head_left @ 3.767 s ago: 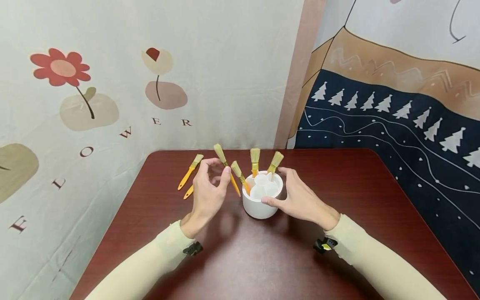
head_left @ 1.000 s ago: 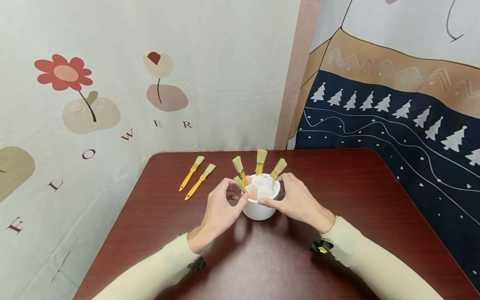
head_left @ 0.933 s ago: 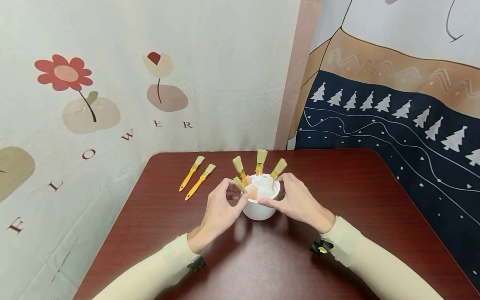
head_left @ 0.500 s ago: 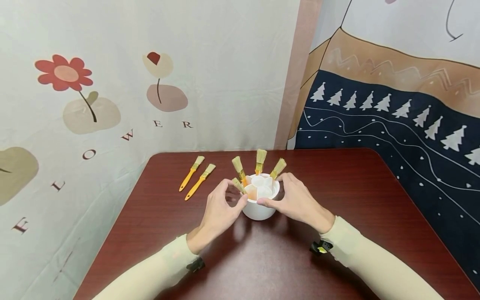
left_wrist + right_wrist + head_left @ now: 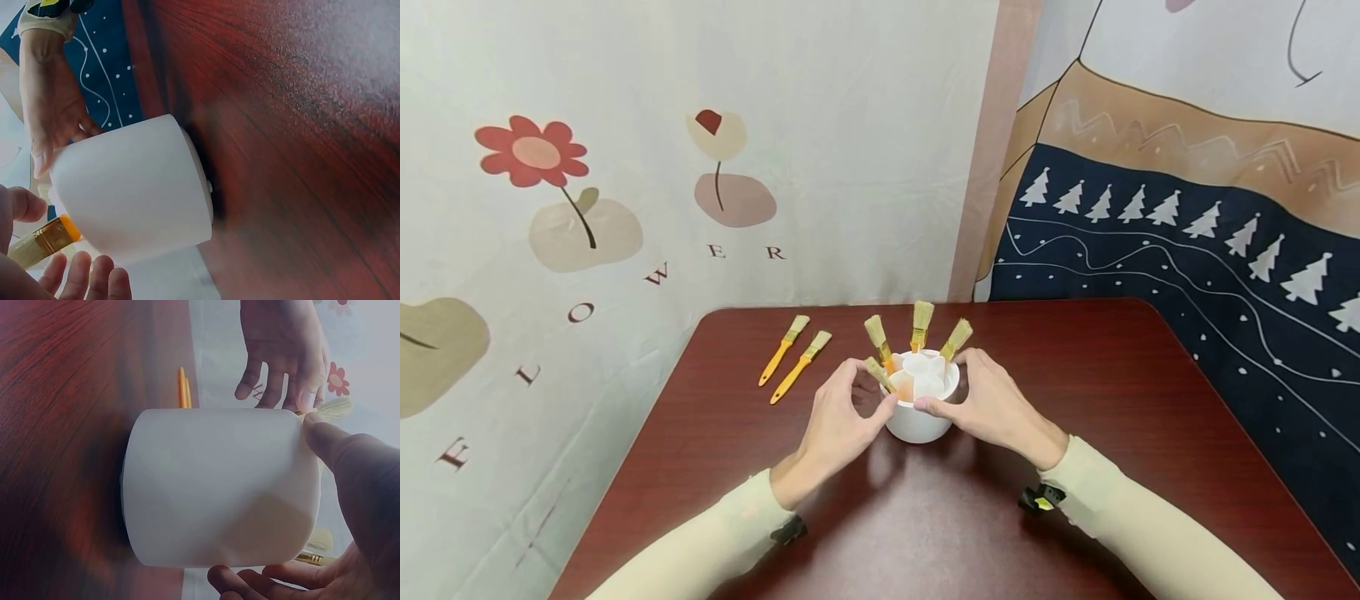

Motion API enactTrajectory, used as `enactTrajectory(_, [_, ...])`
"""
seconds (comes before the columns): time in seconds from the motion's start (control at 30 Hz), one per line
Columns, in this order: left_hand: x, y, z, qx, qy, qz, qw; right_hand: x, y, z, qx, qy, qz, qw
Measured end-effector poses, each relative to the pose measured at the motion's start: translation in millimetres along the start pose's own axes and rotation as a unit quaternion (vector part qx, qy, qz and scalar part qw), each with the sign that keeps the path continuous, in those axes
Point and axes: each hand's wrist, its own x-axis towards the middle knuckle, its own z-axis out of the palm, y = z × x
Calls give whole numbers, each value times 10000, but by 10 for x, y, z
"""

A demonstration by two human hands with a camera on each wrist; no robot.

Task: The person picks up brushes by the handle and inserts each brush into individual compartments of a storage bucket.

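Note:
A white pot [image 5: 917, 427] with a white petal-like divider [image 5: 921, 367] inside stands on the table and holds several yellow-handled brushes [image 5: 922, 325], bristles up. My right hand [image 5: 1007, 408] grips its right side, thumb on the near rim, fingers behind, as the right wrist view shows. At the pot's left side, my left hand [image 5: 842, 412] curves loosely around a low, left-leaning brush [image 5: 878, 373]. In the left wrist view that brush [image 5: 47, 242] lies between the spread thumb and fingers, with a gap beside the thumb; any fingertip contact is unclear.
Two yellow-handled brushes [image 5: 784, 350] lie side by side on the dark red table [image 5: 1075, 358], left of the pot. A flower-printed cloth [image 5: 850, 150] hangs behind, and a dark tree-patterned one [image 5: 1097, 242] at the right.
Since the oldest frame, the brush held by my left hand has gone into the pot's left side, and those fingers have loosened around it. My right hand stays on the pot.

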Motion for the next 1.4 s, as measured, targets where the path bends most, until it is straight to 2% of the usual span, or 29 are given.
enactTrajectory(0.2, [-5,-25,-38,222,-34,118,9997,-4,27,-51,211,-138,40,9997])
enactTrajectory(0.43, [-13,-80,-118,159,-130,201,9996,44,139,-141,771,-465,206,9957])
enactTrajectory(0.57, [33,-153,-196,242,-34,268,9993,114,228,-187,1226,-867,318,9882])
enactTrajectory(0.7, [123,-260,-284,421,130,302,9986,187,316,-218,1796,-1277,318,9749])
enactTrajectory(0.9, [258,-502,-399,618,258,203,9975,260,399,-220,2549,-1737,146,9511])
enactTrajectory(1.03, [350,-697,-452,681,114,217,9974,301,427,-204,2843,-1917,8,9394])
enactTrajectory(1.2, [459,-962,-537,862,-249,242,9957,334,456,-181,2851,-2015,-30,9371])
enactTrajectory(1.4, [570,-1285,-671,1375,-619,91,9885,359,490,-156,2809,-2160,-99,9351])
